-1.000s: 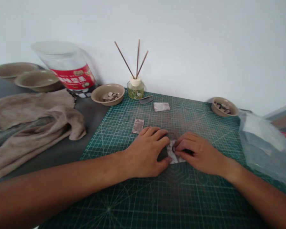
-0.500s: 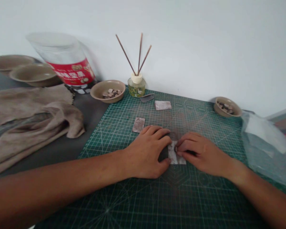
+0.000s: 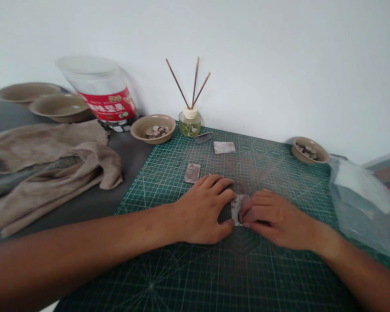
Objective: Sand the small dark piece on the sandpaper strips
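Observation:
My left hand (image 3: pixel 208 209) lies palm down on the green cutting mat (image 3: pixel 266 277) with its fingers spread. Its index finger and thumb press on the left edge of a small whitish, dust-smudged sheet (image 3: pixel 236 210) that looks like sandpaper. Over the right part of this sheet, my right hand (image 3: pixel 273 219) is closed in a pinch, fingertips down against the surface. Whatever sits in the pinch is hidden by the fingers. Just beyond my left hand lies a brownish smudged sheet (image 3: pixel 192 173), and farther back a paler one (image 3: pixel 224 147).
Small bowls with little pieces stand at back left (image 3: pixel 153 129) and right (image 3: pixel 310 150). A reed diffuser (image 3: pixel 190 123) and a dark folded sheet (image 3: pixel 203 138) are near the wall. Left are a cloth (image 3: pixel 52 169), a plastic jar (image 3: pixel 108 106) and more bowls (image 3: pixel 61 108); right, a plastic bag (image 3: pixel 364 203).
My right hand has slid slightly along the sheet toward me, covering more of its right part. My left hand stays on the sheet's edge. The whole view has shifted a little.

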`<state>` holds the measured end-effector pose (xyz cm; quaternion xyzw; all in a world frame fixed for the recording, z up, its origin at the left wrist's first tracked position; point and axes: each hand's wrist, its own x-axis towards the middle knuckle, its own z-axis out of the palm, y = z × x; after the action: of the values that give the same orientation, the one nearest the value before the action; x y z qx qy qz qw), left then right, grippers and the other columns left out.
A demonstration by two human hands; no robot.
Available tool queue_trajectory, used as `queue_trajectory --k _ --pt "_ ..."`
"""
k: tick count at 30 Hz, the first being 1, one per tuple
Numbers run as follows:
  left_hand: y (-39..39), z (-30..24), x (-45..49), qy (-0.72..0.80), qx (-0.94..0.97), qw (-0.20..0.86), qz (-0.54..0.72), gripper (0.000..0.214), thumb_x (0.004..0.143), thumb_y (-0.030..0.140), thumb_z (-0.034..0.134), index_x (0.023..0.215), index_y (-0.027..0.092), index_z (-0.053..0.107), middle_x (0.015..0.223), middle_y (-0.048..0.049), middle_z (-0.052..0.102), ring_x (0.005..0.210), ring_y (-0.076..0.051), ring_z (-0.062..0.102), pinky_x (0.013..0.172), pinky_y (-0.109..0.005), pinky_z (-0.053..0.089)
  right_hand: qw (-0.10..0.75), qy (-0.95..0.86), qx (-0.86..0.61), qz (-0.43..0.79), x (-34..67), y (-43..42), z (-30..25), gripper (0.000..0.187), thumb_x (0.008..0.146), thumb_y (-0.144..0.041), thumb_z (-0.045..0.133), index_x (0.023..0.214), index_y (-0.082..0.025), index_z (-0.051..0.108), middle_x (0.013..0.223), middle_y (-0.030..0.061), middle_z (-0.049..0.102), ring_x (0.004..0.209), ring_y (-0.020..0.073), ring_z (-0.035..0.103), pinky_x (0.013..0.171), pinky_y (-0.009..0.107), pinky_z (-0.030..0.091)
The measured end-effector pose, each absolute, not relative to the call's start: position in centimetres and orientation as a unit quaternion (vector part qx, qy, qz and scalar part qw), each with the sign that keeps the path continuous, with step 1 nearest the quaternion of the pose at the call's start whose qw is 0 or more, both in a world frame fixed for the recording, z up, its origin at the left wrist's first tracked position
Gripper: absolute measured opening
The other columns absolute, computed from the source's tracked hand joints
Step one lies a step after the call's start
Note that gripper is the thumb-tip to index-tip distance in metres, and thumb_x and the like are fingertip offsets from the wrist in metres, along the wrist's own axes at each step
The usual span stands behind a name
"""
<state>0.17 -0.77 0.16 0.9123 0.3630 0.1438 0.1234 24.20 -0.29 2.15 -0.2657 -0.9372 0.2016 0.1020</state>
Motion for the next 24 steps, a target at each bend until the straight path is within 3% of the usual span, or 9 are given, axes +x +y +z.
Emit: queue_trajectory --k 5,10,15,20,24 --pt "-0.85 0.06 0.15 0.360 0.914 0.114 0.149 0.050 0.083 0.047 0.062 0.123 0.017 0.059 0.147 -0.0120 0.047 0.137 -0.033 0.039 0.117 -0.050 0.030 0.108 -0.931 -0.318 0.146 24.14 -0.07 2.14 0.010 0.097 -0.016 0.057 0.094 -0.020 0.066 0.101 0.0040 0.070 0.095 0.0210 0.060 0.084 0.039 0.040" --pt "-0.89 0.10 0.14 0.357 0.915 0.110 0.153 0.051 0.082 0.047 0.063 0.123 0.017 0.059 0.147 -0.0122 0.047 0.136 -0.034 0.039 0.116 -0.050 0.032 0.081 -0.932 -0.277 0.219 24.14 -0.42 2.28 0.008 0.097 -0.019 0.059 0.092 -0.022 0.065 0.097 0.0008 0.069 0.092 0.0181 0.061 0.085 0.037 0.041" --pt "-0.82 0.19 0.14 0.358 0.915 0.108 0.151 0.050 0.083 0.046 0.062 0.123 0.017 0.058 0.146 -0.0126 0.048 0.136 -0.034 0.039 0.115 -0.051 0.033 0.118 -0.923 -0.332 0.156 23.98 -0.25 1.84 0.008 0.097 -0.017 0.057 0.095 -0.020 0.065 0.101 0.0040 0.069 0.097 0.0217 0.060 0.086 0.040 0.040" --pt "-0.82 0.17 0.11 0.353 0.917 0.113 0.149 0.051 0.083 0.047 0.062 0.124 0.017 0.058 0.147 -0.0122 0.047 0.137 -0.034 0.038 0.117 -0.050 0.030 0.085 -0.930 -0.279 0.223 24.21 -0.46 2.19 0.006 0.096 -0.019 0.060 0.091 -0.022 0.064 0.094 0.0000 0.068 0.089 0.0177 0.060 0.083 0.036 0.041" --pt "-0.80 0.13 0.12 0.355 0.916 0.109 0.150 0.051 0.083 0.045 0.062 0.125 0.017 0.058 0.147 -0.0126 0.047 0.136 -0.034 0.039 0.116 -0.050 0.031 0.112 -0.925 -0.312 0.184 24.03 -0.41 1.87 0.009 0.098 -0.019 0.057 0.094 -0.021 0.065 0.099 0.0033 0.068 0.096 0.0204 0.059 0.087 0.039 0.040"
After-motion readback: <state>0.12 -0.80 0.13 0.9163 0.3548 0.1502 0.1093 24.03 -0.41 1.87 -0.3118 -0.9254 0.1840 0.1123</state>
